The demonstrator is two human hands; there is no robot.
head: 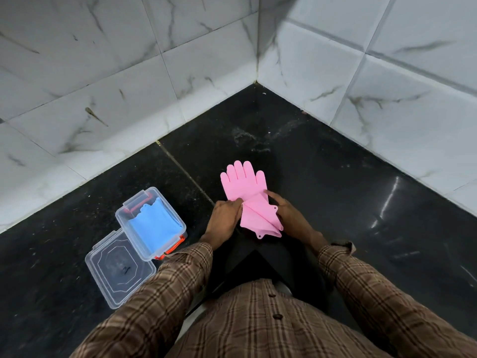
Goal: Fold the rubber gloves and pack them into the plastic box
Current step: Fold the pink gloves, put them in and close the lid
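Lying on the black stone floor, the soft pink rubber glove [249, 196] runs its long axis away from the person, fingertips far, cuff doubled over near. Both hands flank that cuff: the left hand [225, 213] pinches its folded edge, while the right hand [287, 211] rests flat against the glove's other side, fingers straight. Left of the glove, well apart, sits the clear plastic box [150, 223], already holding a folded blue rubber glove [154, 223]; its transparent lid [120, 267] lies just beside. I judge nothing blocks the path boxward.
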